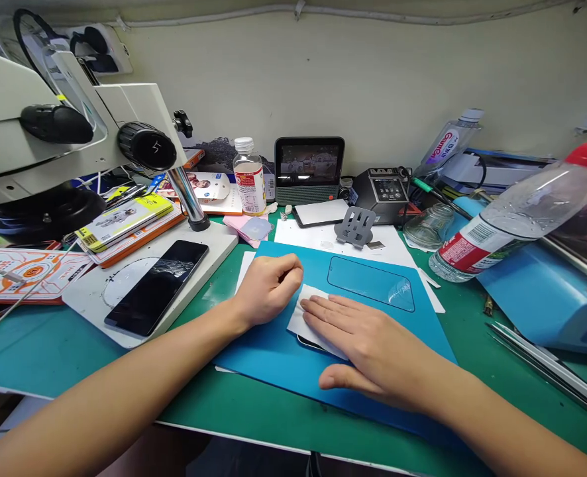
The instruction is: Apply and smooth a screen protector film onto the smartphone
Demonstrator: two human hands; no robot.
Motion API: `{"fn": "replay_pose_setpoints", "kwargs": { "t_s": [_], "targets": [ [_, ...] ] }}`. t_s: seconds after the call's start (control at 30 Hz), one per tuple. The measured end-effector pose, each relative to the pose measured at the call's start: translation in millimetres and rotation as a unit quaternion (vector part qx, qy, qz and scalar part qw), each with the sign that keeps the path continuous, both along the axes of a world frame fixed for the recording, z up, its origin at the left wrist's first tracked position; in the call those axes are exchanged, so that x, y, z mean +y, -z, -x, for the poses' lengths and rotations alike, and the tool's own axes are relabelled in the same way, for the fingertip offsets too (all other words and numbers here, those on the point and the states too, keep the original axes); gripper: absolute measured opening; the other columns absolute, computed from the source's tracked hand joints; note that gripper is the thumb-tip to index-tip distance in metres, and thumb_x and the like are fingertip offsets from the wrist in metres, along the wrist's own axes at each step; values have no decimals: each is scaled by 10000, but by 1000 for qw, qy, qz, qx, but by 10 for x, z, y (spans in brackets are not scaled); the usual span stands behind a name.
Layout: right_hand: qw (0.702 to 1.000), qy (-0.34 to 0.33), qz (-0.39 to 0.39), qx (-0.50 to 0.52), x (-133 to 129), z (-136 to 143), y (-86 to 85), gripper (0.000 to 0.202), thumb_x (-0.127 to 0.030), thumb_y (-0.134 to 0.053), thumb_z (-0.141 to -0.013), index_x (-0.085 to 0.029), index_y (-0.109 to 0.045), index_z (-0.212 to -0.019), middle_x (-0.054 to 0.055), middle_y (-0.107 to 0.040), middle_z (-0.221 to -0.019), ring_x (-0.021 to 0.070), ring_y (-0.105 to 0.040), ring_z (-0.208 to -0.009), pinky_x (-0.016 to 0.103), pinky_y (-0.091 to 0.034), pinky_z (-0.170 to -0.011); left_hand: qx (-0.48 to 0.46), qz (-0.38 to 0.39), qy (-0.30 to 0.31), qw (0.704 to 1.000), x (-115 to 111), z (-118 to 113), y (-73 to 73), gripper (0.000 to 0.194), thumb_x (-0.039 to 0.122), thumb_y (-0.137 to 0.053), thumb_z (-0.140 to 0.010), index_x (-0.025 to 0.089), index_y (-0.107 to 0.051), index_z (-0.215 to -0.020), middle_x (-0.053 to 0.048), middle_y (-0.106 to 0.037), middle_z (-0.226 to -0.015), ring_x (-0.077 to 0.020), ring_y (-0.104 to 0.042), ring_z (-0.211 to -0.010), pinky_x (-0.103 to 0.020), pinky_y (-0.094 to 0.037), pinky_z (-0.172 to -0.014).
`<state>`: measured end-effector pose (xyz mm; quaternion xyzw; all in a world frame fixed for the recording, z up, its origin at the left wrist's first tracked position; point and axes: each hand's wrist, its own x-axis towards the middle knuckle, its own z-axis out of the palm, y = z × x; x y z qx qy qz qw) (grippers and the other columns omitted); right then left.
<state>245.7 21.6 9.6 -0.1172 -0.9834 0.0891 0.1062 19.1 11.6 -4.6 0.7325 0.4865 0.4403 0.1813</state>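
Observation:
My right hand lies flat on a white tissue, its fingers stretched out and its thumb apart. Under the tissue, the dark edge of a phone shows; the rest of it is covered. To the left, my left hand is closed into a fist on the blue mat, close to the tissue's left edge. Whatever its fingers may hold is hidden. Farther back on the mat rests a clear, black-edged screen protector with a glare spot at its right end.
A microscope towers at the left, with a black phone on its white base. Behind stand a juice bottle, a small display and a grey slotted stand. A red-capped bottle leans at the right near tweezers.

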Motion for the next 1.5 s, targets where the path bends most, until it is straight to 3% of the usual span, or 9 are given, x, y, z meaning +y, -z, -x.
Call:
{"fn": "replay_pose_setpoints", "kwargs": {
  "t_s": [0.1,0.23,0.53,0.67,0.77,0.87,1.07,1.37,1.5],
  "targets": [
    [999,-37,28,-6,-54,37,-19,781,-660,-601,-888,-51,-616,-1376,216,-580,-1449,354,-549,-1360,504,-424,-1175,26,20,11,999,16,-13,20,246,218,-430,-883,195,-497,-647,35,-531,-572,-101,-457,-528,-240,-334,-550],
    [996,-77,42,8,-24,-16,-46,631,-562,-566,-958,-64,-650,-1337,172,-680,-1342,305,-642,-1266,467,-476,-1142,18,25,-1,1000,30,-5,34,236,206,-438,-876,195,-486,-646,46,-502,-552,-98,-427,-518,-242,-316,-543],
    [1000,-7,-3,20,-26,-312,-140,360,-400,-623,-964,-193,-741,-1234,90,-735,-1263,291,-724,-1132,457,-574,-1047,50,45,1,998,45,105,25,248,231,-454,-884,191,-546,-658,35,-535,-569,-116,-465,-543,-267,-323,-562],
    [997,66,-25,8,-243,-631,-147,392,-381,-621,-955,-215,-708,-1299,85,-697,-1319,319,-692,-1184,499,-567,-1052,121,50,96,987,-3,153,-13,173,305,-529,-913,198,-665,-906,-25,-712,-885,-186,-610,-834,-305,-451,-743],
    [991,126,-45,-7,-428,-880,-82,435,-345,-588,-964,-240,-645,-1383,66,-649,-1383,333,-646,-1241,511,-584,-1020,156,58,180,969,-56,159,-67,268,338,-584,-906,215,-649,-1135,-59,-706,-1111,-239,-586,-1055,-368,-486,-896],
    [982,182,-54,-9,-617,-969,16,504,-354,-554,-974,-234,-560,-1463,75,-598,-1439,352,-605,-1282,555,-564,-1027,155,71,217,961,-91,161,-100,378,292,-608,-857,208,-614,-1225,-76,-675,-1173,-252,-572,-1107,-398,-493,-952],
    [958,282,-38,16,-835,-721,104,500,-441,-513,-995,-161,-626,-1394,123,-570,-1461,368,-552,-1339,602,-504,-1074,161,94,187,965,-36,152,-25,399,169,-530,-751,189,-615,-1141,-69,-632,-1041,-241,-591,-980,-387,-508,-851],
    [957,289,9,-11,-663,123,55,530,-466,-495,-1011,-113,-621,-1387,151,-536,-1497,331,-501,-1403,544,-467,-1132,129,62,148,979,54,155,53,252,130,-465,-772,196,-625,-955,-5,-616,-795,-186,-550,-777,-319,-420,-722],
    [956,292,2,-16,-669,229,43,537,-435,-513,-1008,-80,-596,-1403,157,-557,-1486,317,-503,-1407,525,-445,-1159,128,66,147,979,64,157,71,246,124,-458,-778,197,-628,-940,-2,-620,-779,-184,-558,-777,-311,-415,-710]
  ]
}}
